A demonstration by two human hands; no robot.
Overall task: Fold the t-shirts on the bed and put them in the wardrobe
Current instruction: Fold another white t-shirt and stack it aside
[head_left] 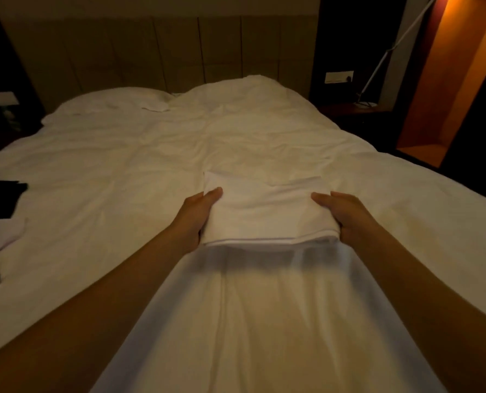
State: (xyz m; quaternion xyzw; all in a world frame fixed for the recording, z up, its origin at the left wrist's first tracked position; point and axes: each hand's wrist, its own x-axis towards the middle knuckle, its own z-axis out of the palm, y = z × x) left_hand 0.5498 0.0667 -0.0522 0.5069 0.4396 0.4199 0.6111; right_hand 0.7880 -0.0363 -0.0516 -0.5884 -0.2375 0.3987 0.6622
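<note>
A folded white t-shirt [267, 211] is raised a little above the white bed [140, 165], casting a shadow on the cover below its near edge. My left hand [199, 214] holds its left side, fingers underneath and thumb lying on top. My right hand [346, 217] holds its right side the same way. Both forearms reach in from the lower corners of the view. At the bed's left edge lie a dark garment [1, 194] and a pale garment [1, 234].
Two white pillows [117, 100] lie at the padded headboard [157, 52]. A nightstand with a lamp arm [389, 52] stands right of the bed. A warm-lit orange niche [446, 89] opens at far right. A dark nightstand is at far left.
</note>
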